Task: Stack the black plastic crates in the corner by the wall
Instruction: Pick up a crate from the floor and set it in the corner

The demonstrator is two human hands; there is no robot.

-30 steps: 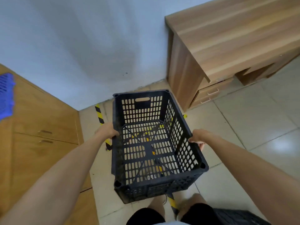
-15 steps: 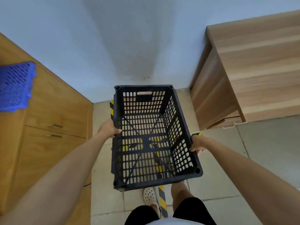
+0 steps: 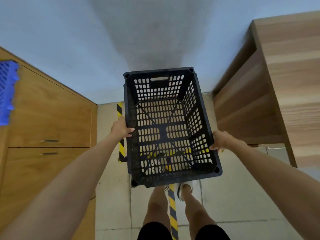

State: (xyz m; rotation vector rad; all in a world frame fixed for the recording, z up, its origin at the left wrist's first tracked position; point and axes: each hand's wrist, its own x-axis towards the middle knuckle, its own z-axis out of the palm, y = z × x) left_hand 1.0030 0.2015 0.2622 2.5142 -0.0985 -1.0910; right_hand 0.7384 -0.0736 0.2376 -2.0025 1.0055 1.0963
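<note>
Seen from the head camera, an empty black crate point(image 3: 170, 129) hangs above the floor point(image 3: 112, 187) between both hands: left hand point(image 3: 121, 128) and right hand point(image 3: 220, 140) curl their fingers over its side rims. Carrying step; next, probably lowering it beyond the fingers against the wall point(image 3: 86, 40).

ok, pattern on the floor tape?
Diagonal black and yellow stripes on the floor tape, clearest in the head view between the legs.
</note>
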